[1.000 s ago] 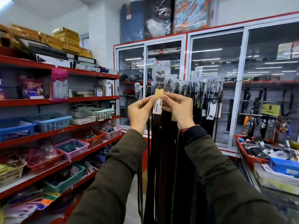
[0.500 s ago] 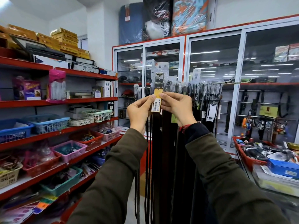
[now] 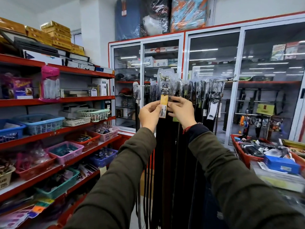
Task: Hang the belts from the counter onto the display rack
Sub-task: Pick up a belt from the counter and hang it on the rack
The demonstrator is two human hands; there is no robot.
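Presently left hand and right hand both pinch the belt below its tag, steadying it on the rack.

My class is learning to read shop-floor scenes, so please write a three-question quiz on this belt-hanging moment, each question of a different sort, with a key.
1. True or false: both hands are up at the yellow tag of the belt in front of the rack.
2. Multiple choice: where is the white price label? A) on the floor B) at the fingertips of the left hand, just below the yellow tag C) in the teal basket
3. Fill in: the right hand wears a ___ cord at the wrist.

Key: 1 true; 2 B; 3 red
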